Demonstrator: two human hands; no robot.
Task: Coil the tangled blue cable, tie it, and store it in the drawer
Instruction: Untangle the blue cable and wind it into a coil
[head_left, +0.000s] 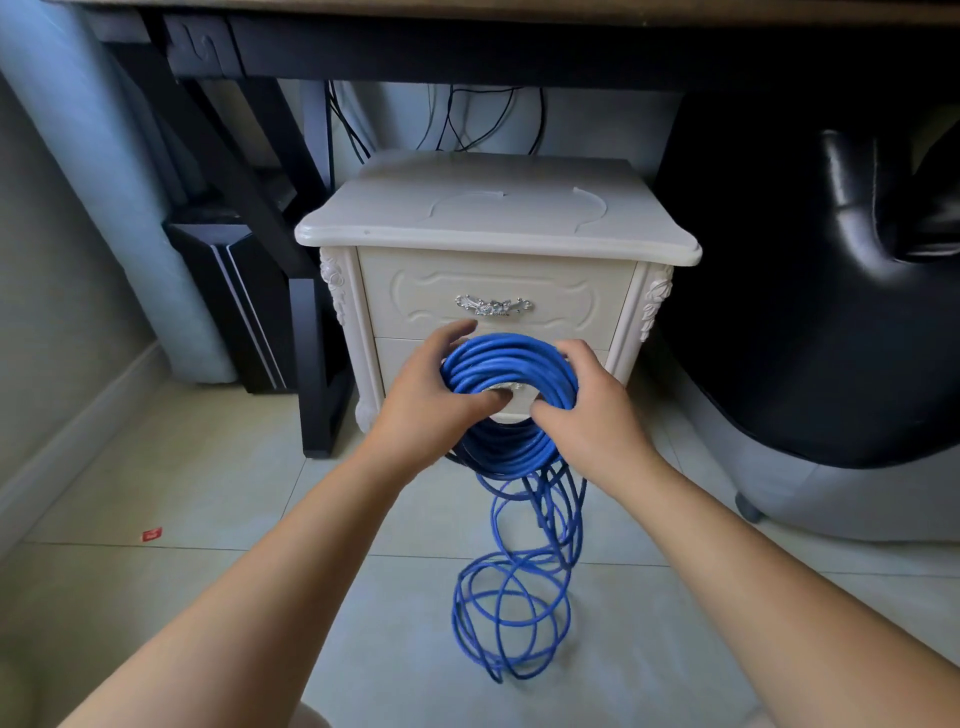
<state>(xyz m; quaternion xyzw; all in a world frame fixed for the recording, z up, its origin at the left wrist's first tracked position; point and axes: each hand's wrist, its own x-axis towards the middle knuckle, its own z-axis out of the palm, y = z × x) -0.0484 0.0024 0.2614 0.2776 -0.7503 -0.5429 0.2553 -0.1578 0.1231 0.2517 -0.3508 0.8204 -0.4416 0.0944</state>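
A blue cable (511, 364) is wound into a thick coil held up in front of the white nightstand. My left hand (431, 400) grips the coil's left side, thumb through its middle. My right hand (582, 410) grips the right side, fingers curled over the strands. Loose loops of the same cable hang down from the coil and lie in a tangled pile on the floor tiles. The upper drawer (415, 296), with a silver ornate handle (493, 305), is closed. The lower drawer front is mostly hidden behind the coil and my hands.
The white nightstand (493, 218) stands under a dark desk (467, 47). A black computer tower (234, 296) and desk legs are at the left, a black leather chair (857, 260) at the right. Black wires hang behind. A small red scrap (151, 534) lies on the tiles.
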